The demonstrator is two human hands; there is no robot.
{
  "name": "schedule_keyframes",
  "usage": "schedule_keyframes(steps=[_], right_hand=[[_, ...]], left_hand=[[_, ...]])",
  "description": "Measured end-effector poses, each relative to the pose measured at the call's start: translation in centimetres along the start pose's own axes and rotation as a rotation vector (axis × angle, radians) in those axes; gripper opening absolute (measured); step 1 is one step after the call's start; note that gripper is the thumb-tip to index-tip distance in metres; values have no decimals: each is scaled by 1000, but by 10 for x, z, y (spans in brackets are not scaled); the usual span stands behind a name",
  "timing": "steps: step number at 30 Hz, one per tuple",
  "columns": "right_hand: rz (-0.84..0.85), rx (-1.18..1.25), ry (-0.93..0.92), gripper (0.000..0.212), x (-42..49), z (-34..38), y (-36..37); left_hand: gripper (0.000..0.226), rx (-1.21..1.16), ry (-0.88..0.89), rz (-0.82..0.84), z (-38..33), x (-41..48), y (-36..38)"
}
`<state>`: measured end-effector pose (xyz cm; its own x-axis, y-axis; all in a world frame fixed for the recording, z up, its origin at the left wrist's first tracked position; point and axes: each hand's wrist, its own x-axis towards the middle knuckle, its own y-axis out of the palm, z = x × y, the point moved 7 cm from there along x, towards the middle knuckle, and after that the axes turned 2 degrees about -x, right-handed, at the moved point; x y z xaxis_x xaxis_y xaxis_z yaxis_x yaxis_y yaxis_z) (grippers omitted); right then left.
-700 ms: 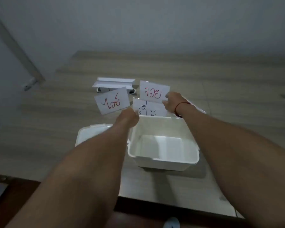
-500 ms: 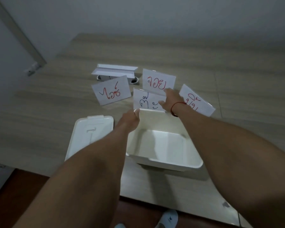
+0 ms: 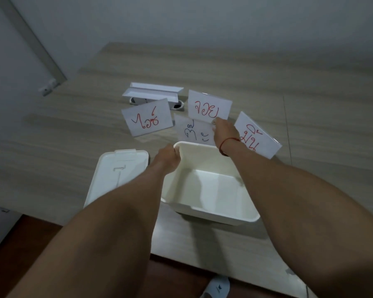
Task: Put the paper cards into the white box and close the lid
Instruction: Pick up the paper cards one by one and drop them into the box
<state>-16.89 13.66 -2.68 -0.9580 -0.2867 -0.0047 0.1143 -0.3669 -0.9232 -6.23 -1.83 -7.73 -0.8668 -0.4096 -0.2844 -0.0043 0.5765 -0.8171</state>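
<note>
Head view looks down past two bare forearms onto a pale wood-grain table (image 3: 52, 151). An open white box (image 3: 211, 190) stands near the table's front edge, and nothing can be seen inside it. Its lid (image 3: 114, 177) lies flat on the table just to the left of it, apart from the box.

The left hand (image 3: 167, 161) is at the box's far left corner, its grip curled over the rim there so that the fingers hold the corner of the box. The right hand (image 3: 224, 130) reaches out over the far wall of the box, a red string bracelet (image 3: 228, 141) on its wrist. Its fingertips (image 3: 214, 122) rest at the lower edge of the card with red writing (image 3: 209, 106), right where that card meets the card with blue writing (image 3: 192, 131). Whether the right grip has pinched either card or only touches them cannot be told, as the fingers are seen from behind.

Both of these cards lie just beyond the box, the blue one touching or nearly touching its far rim. A third card, with red marks (image 3: 148, 119), sits to the left of them, clear of both hands. A fourth card with red and blue writing (image 3: 258, 135) lies to the right of the right wrist, partly hidden by the forearm.

Farther back stands a white folded holder (image 3: 153, 93). Below the table edge a white slipper (image 3: 215, 287) shows on the floor.
</note>
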Motion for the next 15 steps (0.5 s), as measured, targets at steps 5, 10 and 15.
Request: schedule_keyframes(steps=[5, 10, 15], right_hand=[[-118, 155, -29, 24, -25, 0, -57], [-159, 200, -5, 26, -61, -2, -105], [-85, 196, 54, 29, -103, -18, -121]], left_hand=[[41, 2, -92, -1, -3, -11, -6], [37, 145, -31, 68, -9, -29, -9], [36, 206, 4, 105, -10, -42, -12]])
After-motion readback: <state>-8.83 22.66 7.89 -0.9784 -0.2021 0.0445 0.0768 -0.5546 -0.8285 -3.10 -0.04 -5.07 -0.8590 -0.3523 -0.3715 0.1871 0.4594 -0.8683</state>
